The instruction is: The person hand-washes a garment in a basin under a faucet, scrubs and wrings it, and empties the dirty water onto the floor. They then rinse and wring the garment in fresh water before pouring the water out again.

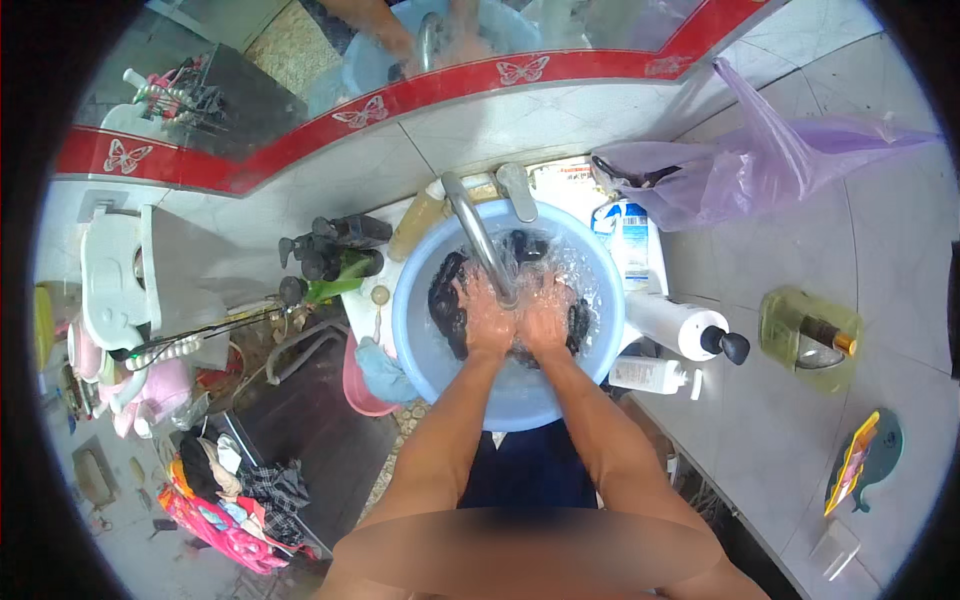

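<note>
A light blue plastic basin [420,360] of water stands under a metal faucet [480,232], whose spout hangs over both hands. My left hand [484,315] and my right hand [545,315] lie side by side in the splashing water, fingers pointing away from me. Dark wet items show beside them: one dark piece [448,307] left of my left hand, another [579,326] right of my right hand, and a small black object [528,246] near the far rim. Foam and water blur the fingers, so whether either hand grips anything is hidden.
Several pump bottles stand left of the basin; a white pump bottle [671,326] and a smaller one [649,374] lie to its right. A purple plastic bag [750,172] hangs at the back right. A pink basin [360,382] with a blue cloth [384,371] sits lower left.
</note>
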A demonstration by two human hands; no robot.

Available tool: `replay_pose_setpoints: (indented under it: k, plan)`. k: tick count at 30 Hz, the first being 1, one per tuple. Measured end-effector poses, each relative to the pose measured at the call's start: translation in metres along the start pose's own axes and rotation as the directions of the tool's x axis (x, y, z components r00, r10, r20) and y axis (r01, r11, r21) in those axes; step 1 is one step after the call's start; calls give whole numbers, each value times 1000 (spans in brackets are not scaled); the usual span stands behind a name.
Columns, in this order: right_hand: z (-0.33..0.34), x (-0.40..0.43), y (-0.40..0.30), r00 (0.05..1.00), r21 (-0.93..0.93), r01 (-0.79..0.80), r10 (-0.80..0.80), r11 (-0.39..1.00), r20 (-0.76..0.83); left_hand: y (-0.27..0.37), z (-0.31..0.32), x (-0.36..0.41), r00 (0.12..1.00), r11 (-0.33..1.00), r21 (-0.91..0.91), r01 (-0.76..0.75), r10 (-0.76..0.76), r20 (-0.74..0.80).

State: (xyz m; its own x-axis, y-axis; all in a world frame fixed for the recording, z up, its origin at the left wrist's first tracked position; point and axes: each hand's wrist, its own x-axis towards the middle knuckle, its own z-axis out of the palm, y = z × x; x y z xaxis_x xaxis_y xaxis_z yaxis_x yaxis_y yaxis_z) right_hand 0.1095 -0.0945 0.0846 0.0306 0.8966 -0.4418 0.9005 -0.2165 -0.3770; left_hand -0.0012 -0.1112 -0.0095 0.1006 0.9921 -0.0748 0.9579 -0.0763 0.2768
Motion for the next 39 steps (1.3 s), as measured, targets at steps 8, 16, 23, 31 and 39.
replay_pose_setpoints:
  k: [8,16,23,31,39]
  plan:
    - [-47,-24,15,950,356,-134,222,925,-219,10,-98,-21,983,902,-391,182,-158,95]
    - [14,-20,-14,985,567,-122,169,815,-32,-3,-77,-17,680,-432,-696,573,-224,698]
    - [-24,-106,-74,899,509,429,-297,746,-323,-44,-79,-14,717,-699,-209,684,592,368]
    - [-32,-44,4,951,300,140,-43,944,-308,22,-151,-35,842,-45,-855,517,-151,518]
    - [-45,-87,45,918,274,217,-100,937,-383,-8,-169,-51,964,664,-741,101,-250,-93]
